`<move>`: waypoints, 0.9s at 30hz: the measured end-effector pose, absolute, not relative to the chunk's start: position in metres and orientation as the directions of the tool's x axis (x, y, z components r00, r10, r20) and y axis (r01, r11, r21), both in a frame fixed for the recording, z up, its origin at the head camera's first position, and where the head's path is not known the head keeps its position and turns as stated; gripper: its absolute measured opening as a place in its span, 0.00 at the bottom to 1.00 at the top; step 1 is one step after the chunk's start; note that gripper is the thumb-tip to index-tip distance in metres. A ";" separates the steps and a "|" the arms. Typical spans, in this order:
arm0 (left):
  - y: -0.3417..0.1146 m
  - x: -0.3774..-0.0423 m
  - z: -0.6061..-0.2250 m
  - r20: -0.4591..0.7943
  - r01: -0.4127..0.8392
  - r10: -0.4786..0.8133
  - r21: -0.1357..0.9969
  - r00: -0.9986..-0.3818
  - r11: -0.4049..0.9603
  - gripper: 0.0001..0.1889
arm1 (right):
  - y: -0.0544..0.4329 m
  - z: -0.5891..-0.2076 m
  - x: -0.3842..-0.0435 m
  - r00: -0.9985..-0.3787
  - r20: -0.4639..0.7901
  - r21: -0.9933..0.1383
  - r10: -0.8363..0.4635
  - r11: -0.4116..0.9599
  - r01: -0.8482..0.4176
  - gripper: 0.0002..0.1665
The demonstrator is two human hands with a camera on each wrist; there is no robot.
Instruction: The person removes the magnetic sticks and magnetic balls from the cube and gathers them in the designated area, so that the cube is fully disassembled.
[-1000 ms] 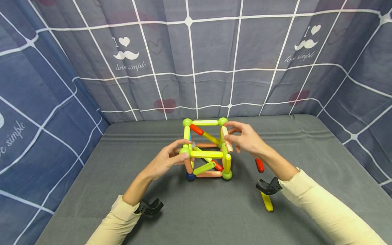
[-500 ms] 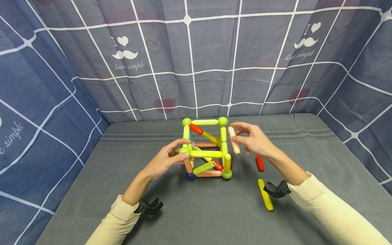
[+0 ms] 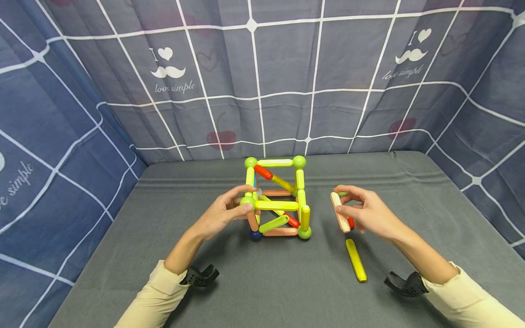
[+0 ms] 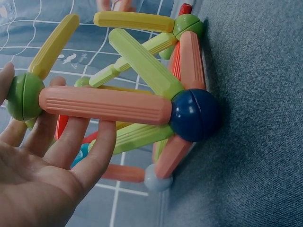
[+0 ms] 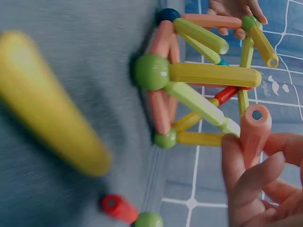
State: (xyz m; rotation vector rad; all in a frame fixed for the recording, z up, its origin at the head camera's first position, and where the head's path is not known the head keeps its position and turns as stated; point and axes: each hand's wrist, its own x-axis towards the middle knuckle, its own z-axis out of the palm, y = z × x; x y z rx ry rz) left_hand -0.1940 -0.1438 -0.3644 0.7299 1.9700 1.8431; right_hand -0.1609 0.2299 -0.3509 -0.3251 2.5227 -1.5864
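The left hand [image 3: 227, 210] has its fingers clamped round a green ball [image 3: 247, 203] at the near upper left corner of the frame [image 3: 276, 206], which stands on the desk [image 3: 262, 287]. The right hand [image 3: 371, 214] pinches a pink stick [image 3: 340, 213] between its fingers, right of the frame and apart from it. A yellow stick [image 3: 356, 260] lies near.

Blue-grey curtain [image 3: 287, 59] at the back and both sides, white grid lines [image 3: 251, 24], moustache prints [image 3: 168, 72] with hearts [image 3: 165, 53] above and "love simple" lettering [image 3: 175, 87] below, faded red cherries [image 3: 221, 138], dark grey cloth [image 3: 164, 196] creased near its back edge.
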 end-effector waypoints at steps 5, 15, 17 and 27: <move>-0.142 -0.194 -0.364 0.101 0.131 0.587 0.991 -0.803 0.009 0.25 | 0.255 -0.367 -0.135 -0.973 -0.011 -0.867 -0.232 0.486 -0.106 0.26; -0.144 -0.194 -0.365 0.101 0.136 0.582 0.991 -0.807 0.017 0.24 | 0.281 -0.400 -0.111 -0.955 -0.083 -0.850 -0.285 0.520 -0.081 0.22; -0.144 -0.194 -0.365 0.105 0.139 0.581 0.990 -0.807 0.015 0.24 | 0.281 -0.403 -0.111 -0.942 -0.094 -0.856 -0.322 0.509 -0.088 0.22; -0.143 -0.194 -0.365 0.103 0.139 0.585 0.990 -0.805 0.018 0.24 | 0.277 -0.410 -0.115 -0.931 -0.079 -0.827 -0.356 0.545 -0.138 0.19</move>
